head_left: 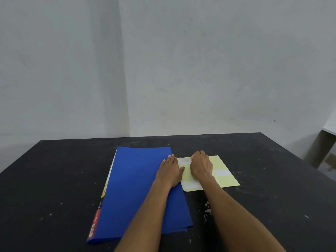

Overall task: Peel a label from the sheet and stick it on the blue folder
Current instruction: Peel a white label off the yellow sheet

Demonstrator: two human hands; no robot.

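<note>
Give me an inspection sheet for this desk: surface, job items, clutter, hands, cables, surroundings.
Surface: black table, scuffed, with pale specks and chipped patches.
Job's things: blue folder lies closed and flat, spine strip with red and yellow print on its left edge. Yellow label sheet lies flat to its right; a few white labels show on it, most of the backing looks bare.
Clutter: nothing seen.
Hands: left hand flat, palm on the folder's right edge, thumb reaching onto the sheet. Right hand curled over the sheet's far left corner, fingertips hidden; whether a label is pinched cannot be told.
Cables: nothing seen.
Surroundings: bare grey wall; part of a pale ledge at far right.
</note>
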